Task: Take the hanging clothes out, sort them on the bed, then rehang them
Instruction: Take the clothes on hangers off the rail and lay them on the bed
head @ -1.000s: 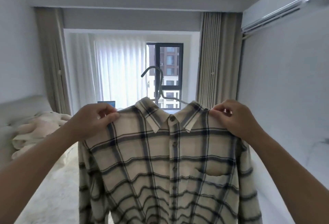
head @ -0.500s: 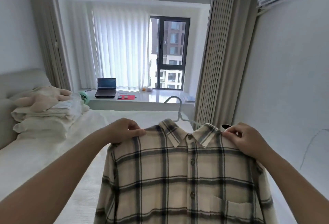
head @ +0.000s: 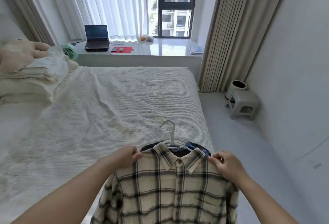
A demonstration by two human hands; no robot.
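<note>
A cream plaid shirt (head: 170, 188) with dark stripes hangs on a pale hanger (head: 171, 137) low over the near edge of the bed (head: 106, 110). My left hand (head: 125, 157) grips its left shoulder. The right shoulder is pinched by my right hand (head: 226, 165). Behind the collar, dark garments (head: 194, 148) on other hangers lie on the bedspread, mostly hidden by the shirt.
Folded bedding and a plush toy (head: 26, 67) are stacked at the bed's left. A laptop (head: 97, 38) and a green fan (head: 69, 52) stand by the window ledge. A small stool (head: 243, 104) and a bin (head: 237, 86) are on the floor by the right wall.
Both hands have lowered the shirt from eye level down toward the bed's near edge, and my view has tilted down. Dark garments behind it have come into sight.
</note>
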